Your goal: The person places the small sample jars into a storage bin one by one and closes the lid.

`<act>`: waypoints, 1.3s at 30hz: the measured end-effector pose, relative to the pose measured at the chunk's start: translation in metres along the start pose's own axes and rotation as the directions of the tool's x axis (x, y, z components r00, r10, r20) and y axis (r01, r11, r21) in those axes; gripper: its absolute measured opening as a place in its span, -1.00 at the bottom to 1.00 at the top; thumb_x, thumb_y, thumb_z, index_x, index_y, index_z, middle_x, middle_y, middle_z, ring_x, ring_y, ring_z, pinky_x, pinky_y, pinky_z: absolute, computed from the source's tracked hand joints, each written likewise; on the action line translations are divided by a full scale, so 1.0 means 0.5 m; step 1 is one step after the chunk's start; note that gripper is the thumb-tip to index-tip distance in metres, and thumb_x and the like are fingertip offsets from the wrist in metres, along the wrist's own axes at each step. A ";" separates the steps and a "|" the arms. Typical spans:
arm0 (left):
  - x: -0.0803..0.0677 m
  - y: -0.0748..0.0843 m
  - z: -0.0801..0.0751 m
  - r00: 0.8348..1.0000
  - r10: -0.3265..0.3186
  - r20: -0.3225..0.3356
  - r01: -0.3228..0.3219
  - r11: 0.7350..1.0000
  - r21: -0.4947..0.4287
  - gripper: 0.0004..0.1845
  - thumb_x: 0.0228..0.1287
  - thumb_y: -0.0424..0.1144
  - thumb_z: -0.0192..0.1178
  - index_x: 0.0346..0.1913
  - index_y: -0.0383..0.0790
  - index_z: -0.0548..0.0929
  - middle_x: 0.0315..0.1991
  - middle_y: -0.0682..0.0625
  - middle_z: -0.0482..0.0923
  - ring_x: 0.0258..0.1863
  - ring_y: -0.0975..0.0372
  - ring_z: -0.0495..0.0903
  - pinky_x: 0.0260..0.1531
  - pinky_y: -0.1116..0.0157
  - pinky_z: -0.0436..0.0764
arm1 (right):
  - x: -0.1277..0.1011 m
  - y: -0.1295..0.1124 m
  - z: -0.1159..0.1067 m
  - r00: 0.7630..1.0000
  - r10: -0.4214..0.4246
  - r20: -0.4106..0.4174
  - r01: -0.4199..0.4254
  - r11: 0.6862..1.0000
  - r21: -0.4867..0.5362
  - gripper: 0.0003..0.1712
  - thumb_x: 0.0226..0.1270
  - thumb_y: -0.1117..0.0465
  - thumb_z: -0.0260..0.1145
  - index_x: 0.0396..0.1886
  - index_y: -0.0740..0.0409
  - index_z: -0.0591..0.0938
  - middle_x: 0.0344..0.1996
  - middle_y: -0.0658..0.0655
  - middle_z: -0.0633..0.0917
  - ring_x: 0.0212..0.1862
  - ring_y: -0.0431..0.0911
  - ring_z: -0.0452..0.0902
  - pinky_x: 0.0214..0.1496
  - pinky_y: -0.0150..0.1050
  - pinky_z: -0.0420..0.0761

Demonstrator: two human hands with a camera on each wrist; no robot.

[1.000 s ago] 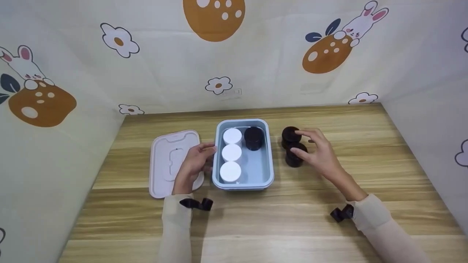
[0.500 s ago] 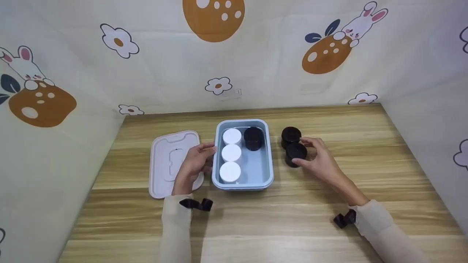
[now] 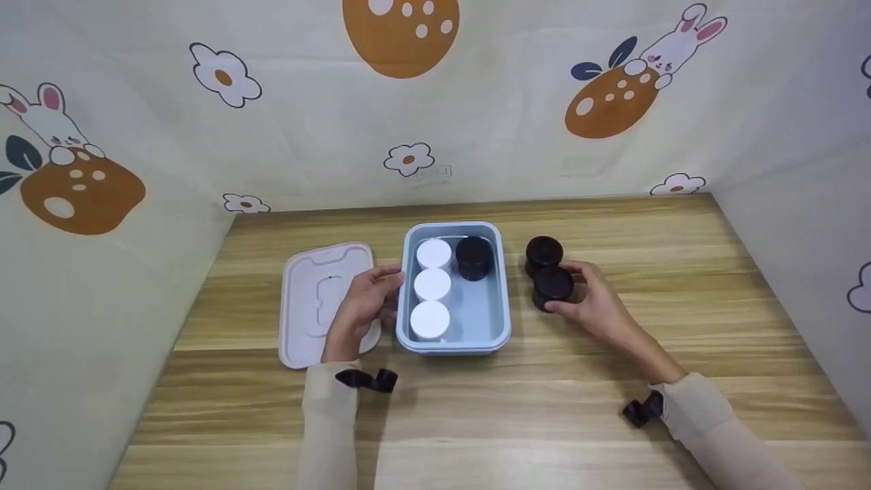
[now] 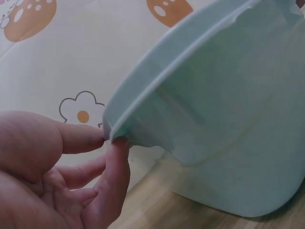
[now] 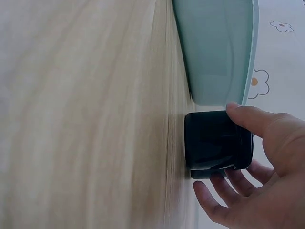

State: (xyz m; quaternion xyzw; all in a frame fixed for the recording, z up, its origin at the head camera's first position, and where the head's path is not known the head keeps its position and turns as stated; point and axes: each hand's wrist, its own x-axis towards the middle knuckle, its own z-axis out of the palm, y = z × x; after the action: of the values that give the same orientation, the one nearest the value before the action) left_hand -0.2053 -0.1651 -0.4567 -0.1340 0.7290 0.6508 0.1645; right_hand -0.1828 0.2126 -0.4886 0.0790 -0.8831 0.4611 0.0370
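My right hand (image 3: 597, 309) grasps the near black jar (image 3: 552, 286): thumb on the side facing the blue container (image 3: 503, 299), remaining fingers curled round the far side, as the right wrist view confirms (image 5: 217, 140). This jar stands upright on the table (image 3: 612, 422), just to the right of the container, at roughly 3 o'clock from its centre. A second black jar (image 3: 543, 253) stands directly behind it at 12 o'clock, touching it or nearly so; I cannot tell which. My left hand (image 3: 360, 309) holds the left rim of the container, fingertips pinching the edge (image 4: 112, 157), at 9 o'clock from its centre. Inside the container, three white-lidded jars (image 3: 433, 284) stand in a column along the left wall, and one black jar (image 3: 473, 257) stands in the far right corner, at about 1 o'clock. The pale pink lid (image 3: 316, 303) lies flat on the table to the left of the container, partly under my left hand.
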 end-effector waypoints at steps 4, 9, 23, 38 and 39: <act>0.000 0.003 -0.002 1.000 -0.010 -0.007 0.010 1.000 0.010 -0.56 0.47 -0.15 0.15 0.32 -0.19 0.52 0.04 -0.16 0.65 -0.31 0.21 0.63 -0.51 0.35 0.59 | 0.001 -0.002 0.002 1.000 0.005 0.000 -0.005 1.000 0.001 -0.16 0.04 0.28 0.60 0.31 0.36 0.42 0.20 0.39 0.53 0.27 0.23 0.43 0.32 -0.01 0.32; 0.000 0.004 -0.002 1.000 -0.009 -0.010 0.010 1.000 0.013 -0.57 0.47 -0.16 0.15 0.32 -0.18 0.52 -0.01 -0.14 0.68 -0.33 0.22 0.66 -0.50 0.35 0.60 | 0.001 -0.013 0.005 1.000 0.015 0.007 -0.015 1.000 -0.003 -0.15 0.05 0.26 0.60 0.33 0.33 0.41 0.22 0.38 0.48 0.27 0.23 0.42 0.31 0.02 0.35; 0.005 0.002 0.000 1.000 -0.008 -0.008 0.008 1.000 0.024 -0.55 0.47 -0.14 0.14 0.34 -0.17 0.49 0.14 -0.20 0.64 -0.23 0.20 0.66 -0.50 0.38 0.59 | 0.011 -0.084 0.000 0.999 0.027 0.030 -0.031 0.991 0.128 -0.17 0.05 0.30 0.58 0.30 0.28 0.37 0.22 0.30 0.40 0.24 0.15 0.40 -0.02 -0.57 0.50; 0.003 -0.003 0.000 1.000 -0.007 0.004 0.007 1.000 0.022 -0.56 0.47 -0.16 0.13 0.33 -0.18 0.49 0.03 -0.18 0.68 -0.25 0.18 0.69 -0.42 0.31 0.64 | 0.037 -0.168 0.011 0.992 -0.102 0.072 0.098 0.993 0.059 -0.16 0.06 0.27 0.57 0.36 0.22 0.42 0.19 0.27 0.53 0.19 0.07 0.46 0.24 -0.12 0.47; 0.003 -0.003 -0.001 1.000 -0.002 0.004 0.002 1.000 0.020 -0.56 0.47 -0.16 0.13 0.33 -0.19 0.49 0.03 -0.17 0.68 -0.26 0.19 0.69 -0.42 0.31 0.64 | 0.039 -0.173 0.013 0.991 -0.105 0.080 0.100 0.993 0.059 -0.15 0.06 0.26 0.57 0.37 0.21 0.43 0.19 0.27 0.53 0.20 0.09 0.47 0.26 -0.07 0.46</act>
State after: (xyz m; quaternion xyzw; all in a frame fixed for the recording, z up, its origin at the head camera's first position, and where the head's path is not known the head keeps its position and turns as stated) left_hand -0.2060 -0.1658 -0.4588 -0.1318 0.7349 0.6436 0.1682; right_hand -0.1869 0.1565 -0.4198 0.1442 -0.8655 0.4791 0.0219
